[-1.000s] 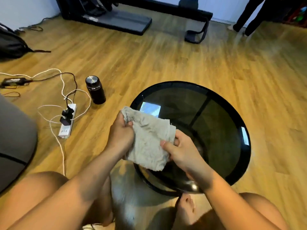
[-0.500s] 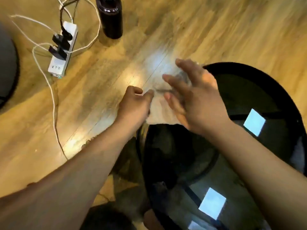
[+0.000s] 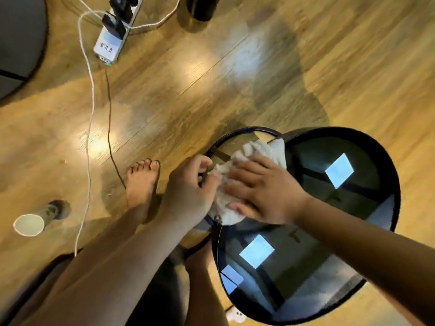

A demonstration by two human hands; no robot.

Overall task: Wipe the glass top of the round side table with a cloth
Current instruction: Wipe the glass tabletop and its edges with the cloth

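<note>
The right hand [image 3: 263, 191] lies flat on the grey cloth [image 3: 257, 149], fingers straight and spread, and presses it on the glass top [image 3: 329, 234] at the left edge of the round table. The right forearm reaches across the glass. The left hand [image 3: 188, 187] is just beside it at the rim. Its fingers are curled and seem to pinch the cloth's left edge, though blur makes this uncertain. A bare foot [image 3: 142, 182] stands on the wooden floor near the hands.

The left hand [image 3: 188, 191] and right hand [image 3: 266, 196] are bare. Both forearms [image 3: 117, 250] are unsleeved. A bare foot [image 3: 142, 182] shows uncovered toes.
</note>
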